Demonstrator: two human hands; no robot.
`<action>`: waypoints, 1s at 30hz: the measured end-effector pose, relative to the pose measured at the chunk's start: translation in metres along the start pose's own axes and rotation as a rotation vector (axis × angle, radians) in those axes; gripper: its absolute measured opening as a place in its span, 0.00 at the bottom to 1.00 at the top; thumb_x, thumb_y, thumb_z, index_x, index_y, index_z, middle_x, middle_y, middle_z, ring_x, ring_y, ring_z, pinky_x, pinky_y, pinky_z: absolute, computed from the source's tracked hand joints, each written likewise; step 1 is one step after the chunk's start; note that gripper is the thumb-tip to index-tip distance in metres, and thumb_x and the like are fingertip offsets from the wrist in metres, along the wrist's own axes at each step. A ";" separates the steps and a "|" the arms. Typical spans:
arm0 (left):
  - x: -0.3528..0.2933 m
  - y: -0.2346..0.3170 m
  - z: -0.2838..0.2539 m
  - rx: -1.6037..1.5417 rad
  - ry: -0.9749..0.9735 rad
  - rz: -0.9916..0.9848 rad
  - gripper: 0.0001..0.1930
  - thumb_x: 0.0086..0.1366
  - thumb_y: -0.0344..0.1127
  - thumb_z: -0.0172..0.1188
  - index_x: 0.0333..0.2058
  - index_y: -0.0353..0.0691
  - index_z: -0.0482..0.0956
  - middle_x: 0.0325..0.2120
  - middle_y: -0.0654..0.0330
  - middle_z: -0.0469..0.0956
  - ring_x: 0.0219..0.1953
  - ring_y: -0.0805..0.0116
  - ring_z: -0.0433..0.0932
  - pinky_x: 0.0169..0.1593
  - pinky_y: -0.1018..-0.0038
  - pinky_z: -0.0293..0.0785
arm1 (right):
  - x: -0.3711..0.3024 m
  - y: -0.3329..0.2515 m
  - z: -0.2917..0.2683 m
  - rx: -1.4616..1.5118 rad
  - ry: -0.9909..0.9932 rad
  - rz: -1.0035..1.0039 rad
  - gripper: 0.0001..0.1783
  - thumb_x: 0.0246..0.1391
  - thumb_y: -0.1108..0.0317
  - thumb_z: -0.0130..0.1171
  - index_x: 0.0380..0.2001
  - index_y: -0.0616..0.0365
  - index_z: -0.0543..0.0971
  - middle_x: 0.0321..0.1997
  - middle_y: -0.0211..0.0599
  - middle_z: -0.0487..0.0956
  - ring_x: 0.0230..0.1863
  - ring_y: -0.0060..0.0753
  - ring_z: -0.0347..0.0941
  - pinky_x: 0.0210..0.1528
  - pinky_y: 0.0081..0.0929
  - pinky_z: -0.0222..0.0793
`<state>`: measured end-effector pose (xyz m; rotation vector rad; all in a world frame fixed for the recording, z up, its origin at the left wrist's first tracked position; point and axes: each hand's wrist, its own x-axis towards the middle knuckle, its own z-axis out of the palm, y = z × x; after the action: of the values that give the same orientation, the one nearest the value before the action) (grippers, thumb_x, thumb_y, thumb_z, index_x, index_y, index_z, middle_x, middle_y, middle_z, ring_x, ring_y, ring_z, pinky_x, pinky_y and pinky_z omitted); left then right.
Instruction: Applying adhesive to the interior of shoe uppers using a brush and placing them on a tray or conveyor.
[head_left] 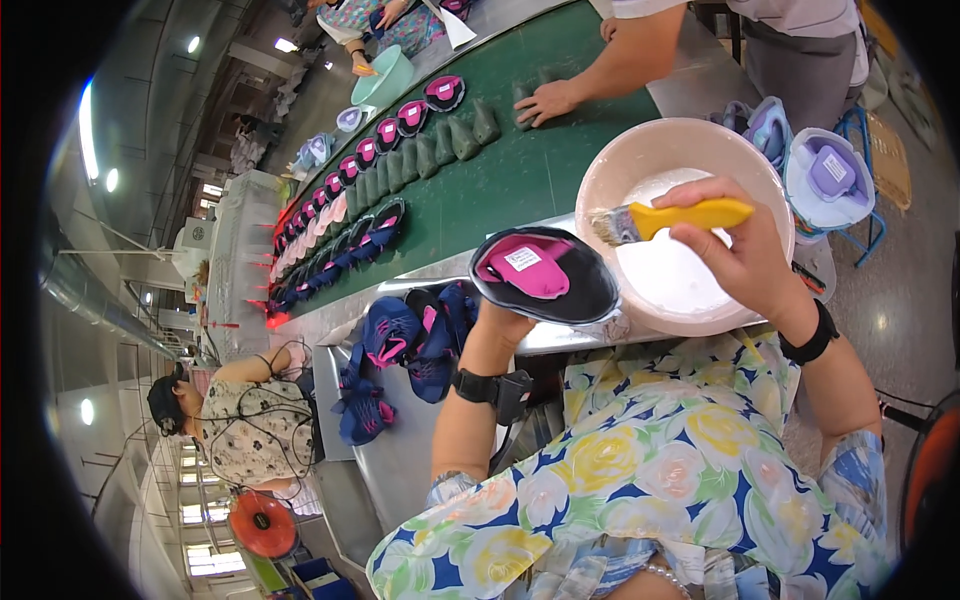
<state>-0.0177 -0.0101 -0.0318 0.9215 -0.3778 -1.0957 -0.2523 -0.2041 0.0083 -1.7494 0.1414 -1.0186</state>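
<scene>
Head view: left hand (508, 322) gripped a shoe upper (545, 278), right hand (745, 255) a brush (690, 216), looked mid-job, navy pile (428, 372) probably left.

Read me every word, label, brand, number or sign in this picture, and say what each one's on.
No text is clear enough to quote.
White label on the pink bottom of the dark shoe: too small and blurred to read.
Small labels on the row of pink-bottomed shoes along the green belt: too small.
Pale tag on the purple-and-white shoe at right: too small.
</scene>
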 end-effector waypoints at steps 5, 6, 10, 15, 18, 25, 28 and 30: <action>-0.007 -0.038 0.017 0.633 -0.281 -0.050 0.19 0.73 0.41 0.45 0.58 0.39 0.66 0.53 0.50 0.73 0.54 0.57 0.75 0.58 0.59 0.74 | 0.006 -0.010 0.022 0.036 -0.203 -0.336 0.15 0.51 0.74 0.65 0.43 0.58 0.76 0.43 0.41 0.81 0.44 0.44 0.79 0.45 0.32 0.75; -0.007 -0.043 0.021 0.797 -0.329 0.040 0.19 0.73 0.41 0.44 0.58 0.39 0.66 0.53 0.50 0.74 0.54 0.58 0.75 0.58 0.60 0.74 | 0.009 -0.011 0.027 0.049 -0.270 -0.344 0.15 0.51 0.75 0.64 0.43 0.57 0.76 0.43 0.41 0.81 0.44 0.45 0.78 0.45 0.34 0.75; -0.004 -0.047 0.032 -0.422 -0.181 -0.560 0.21 0.73 0.45 0.45 0.57 0.39 0.67 0.52 0.50 0.74 0.54 0.58 0.76 0.57 0.60 0.75 | 0.024 -0.013 0.035 -0.130 -0.339 -0.361 0.11 0.54 0.70 0.62 0.41 0.57 0.76 0.39 0.40 0.80 0.42 0.47 0.77 0.46 0.35 0.74; -0.004 -0.038 0.024 -0.175 -0.206 -0.392 0.24 0.72 0.47 0.46 0.58 0.38 0.67 0.53 0.48 0.74 0.54 0.54 0.76 0.57 0.55 0.75 | 0.030 -0.002 0.019 -0.271 -0.332 -0.116 0.11 0.53 0.66 0.62 0.37 0.58 0.74 0.35 0.47 0.79 0.36 0.53 0.76 0.39 0.38 0.71; -0.004 -0.036 0.014 -0.355 -0.150 -0.447 0.24 0.71 0.45 0.46 0.59 0.37 0.67 0.54 0.47 0.74 0.54 0.53 0.76 0.57 0.54 0.75 | 0.029 0.003 0.009 -0.249 -0.352 0.032 0.11 0.54 0.67 0.61 0.37 0.59 0.73 0.31 0.48 0.79 0.33 0.54 0.76 0.37 0.38 0.72; 0.006 -0.013 0.003 0.064 -0.139 -0.142 0.21 0.71 0.38 0.47 0.60 0.36 0.66 0.55 0.49 0.73 0.52 0.58 0.77 0.56 0.62 0.77 | 0.028 -0.004 -0.009 -0.266 -0.291 0.074 0.10 0.54 0.67 0.62 0.36 0.62 0.77 0.30 0.45 0.80 0.33 0.46 0.78 0.38 0.32 0.71; 0.007 -0.002 0.004 -0.090 -0.254 -0.175 0.21 0.71 0.37 0.47 0.60 0.36 0.65 0.54 0.49 0.73 0.53 0.60 0.77 0.55 0.64 0.77 | 0.025 -0.003 0.009 -0.210 -0.167 -0.089 0.11 0.54 0.68 0.62 0.39 0.60 0.76 0.33 0.44 0.80 0.34 0.46 0.78 0.40 0.32 0.71; 0.005 0.000 0.006 -0.104 -0.295 -0.175 0.22 0.71 0.35 0.48 0.61 0.36 0.64 0.55 0.50 0.73 0.53 0.60 0.76 0.55 0.64 0.77 | 0.025 0.000 0.015 -0.126 -0.127 -0.160 0.12 0.53 0.69 0.62 0.40 0.59 0.75 0.36 0.44 0.80 0.35 0.47 0.77 0.40 0.33 0.70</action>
<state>-0.0193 -0.0173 -0.0293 0.7106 -0.4832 -1.4059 -0.2264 -0.2062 0.0208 -1.9594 -0.0159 -1.0282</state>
